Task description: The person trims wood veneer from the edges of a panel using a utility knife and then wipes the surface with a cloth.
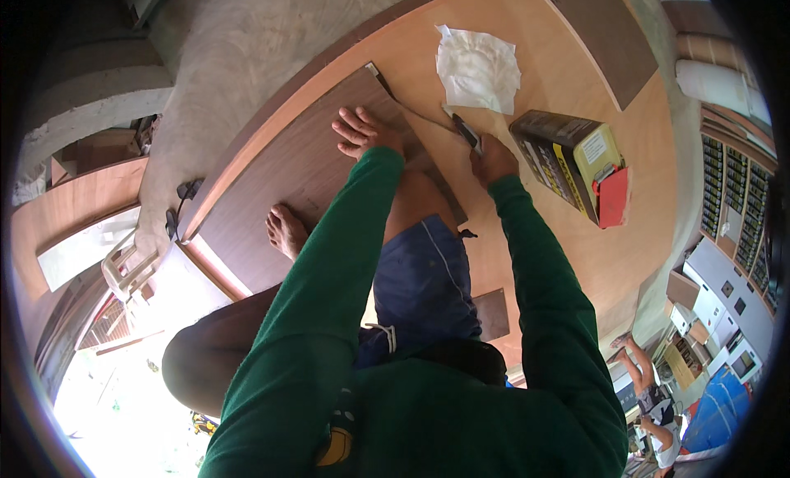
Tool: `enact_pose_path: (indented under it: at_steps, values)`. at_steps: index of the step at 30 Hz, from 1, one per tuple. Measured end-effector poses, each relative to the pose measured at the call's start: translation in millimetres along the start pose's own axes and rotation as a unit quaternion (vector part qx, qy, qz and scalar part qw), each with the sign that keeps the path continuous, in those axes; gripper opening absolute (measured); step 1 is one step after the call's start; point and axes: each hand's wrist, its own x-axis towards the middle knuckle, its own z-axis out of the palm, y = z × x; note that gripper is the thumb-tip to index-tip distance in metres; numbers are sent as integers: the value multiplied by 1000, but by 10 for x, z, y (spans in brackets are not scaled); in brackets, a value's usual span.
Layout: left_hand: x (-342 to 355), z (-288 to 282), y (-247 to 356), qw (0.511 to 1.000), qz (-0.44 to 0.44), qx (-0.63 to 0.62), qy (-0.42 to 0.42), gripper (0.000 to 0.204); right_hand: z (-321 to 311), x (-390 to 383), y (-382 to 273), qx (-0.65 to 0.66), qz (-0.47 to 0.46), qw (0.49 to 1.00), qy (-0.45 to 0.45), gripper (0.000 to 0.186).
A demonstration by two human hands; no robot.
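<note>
My left hand (368, 134) lies on a dark brown wood-grain board (317, 136), fingers stretched out and apart. In my right hand (496, 160) is a dark-handled cutter knife (467, 133), its tip pointing up and left, away from me. A thin dark strip (424, 116) runs from the board's far right edge toward the knife; whether the blade touches it I cannot tell. My bare foot (285, 231) presses on the board's left part. Right of the knife stands a rectangular black and yellow tin (553, 157), and beyond the knife lies a crumpled white cloth or paper (477, 68).
The board rests on a large light-brown wooden sheet (576, 264). Another dark panel (605, 38) lies at the far right, with a red piece (613, 198) against the tin. A small dark offcut (492, 315) is by my shorts. Another person (654, 404) is at lower right.
</note>
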Motion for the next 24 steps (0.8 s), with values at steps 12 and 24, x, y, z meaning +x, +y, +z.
enact_pose_path:
  at_steps: [12, 24]
  values:
    - [114, 118, 23, 999, -8, 35, -28, 145, -720, -26, -792, 111, -2, 986, 123, 33]
    - [-74, -123, 35, 999, 12, 8, -31, 106, 138, 823, -1489, 133, -1, 991, -8, 39]
